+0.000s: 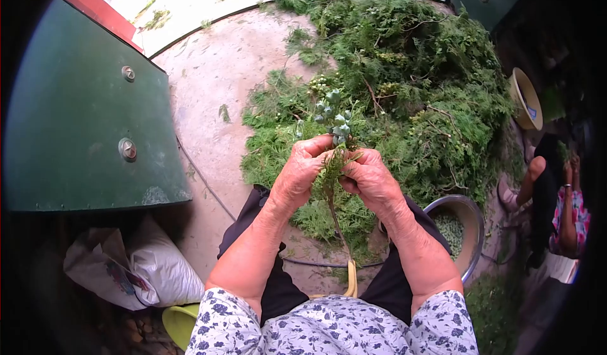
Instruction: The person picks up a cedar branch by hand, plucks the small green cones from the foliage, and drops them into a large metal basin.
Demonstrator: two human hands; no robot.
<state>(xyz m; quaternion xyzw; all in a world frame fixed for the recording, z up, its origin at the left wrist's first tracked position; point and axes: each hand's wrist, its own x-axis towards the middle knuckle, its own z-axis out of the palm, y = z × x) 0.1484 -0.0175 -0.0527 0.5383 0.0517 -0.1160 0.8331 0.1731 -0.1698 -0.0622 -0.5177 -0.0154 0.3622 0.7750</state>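
Note:
Between my hands stands a conifer branch (329,194), its brown stem running down toward my lap. Plump blue-green cones (341,127) cluster at its upper end, just above my fingertips. My left hand (302,170) is closed around the leafy part from the left side. From the right, my right hand (373,177) pinches the same branch beside the cones; its exact fingertip contact is partly hidden by foliage. A metal basin (478,228) holding many small green cones (450,233) sits by my right knee.
A large heap of cut conifer branches (417,83) covers the floor ahead. On the left are a green door (82,121) and white sacks (161,266). Another person (569,209) sits at the right, near a tan basin (526,99). A dark cable (205,181) crosses the floor.

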